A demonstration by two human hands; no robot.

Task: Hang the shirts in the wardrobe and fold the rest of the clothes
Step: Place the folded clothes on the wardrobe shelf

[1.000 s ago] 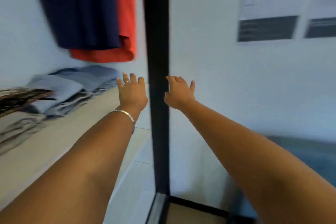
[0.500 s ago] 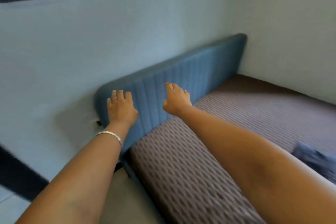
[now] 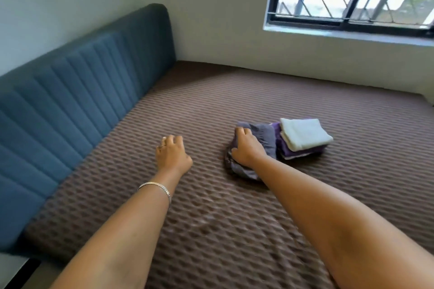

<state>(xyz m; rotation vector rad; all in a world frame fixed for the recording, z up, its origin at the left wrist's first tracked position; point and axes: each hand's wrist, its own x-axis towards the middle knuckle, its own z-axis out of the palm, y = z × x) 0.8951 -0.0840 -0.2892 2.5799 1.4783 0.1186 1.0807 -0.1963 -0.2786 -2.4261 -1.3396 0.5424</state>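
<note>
The left hand [image 3: 172,156] is held just above the bed [image 3: 234,218] with fingers loosely curled; nothing is held in it. To its right, the right hand [image 3: 246,150] is laid on a folded grey garment [image 3: 264,137], whose near edge is gripped by curled fingers. Just beyond the right hand, a white cloth [image 3: 305,134] is stacked on purple clothes [image 3: 298,151].
</note>
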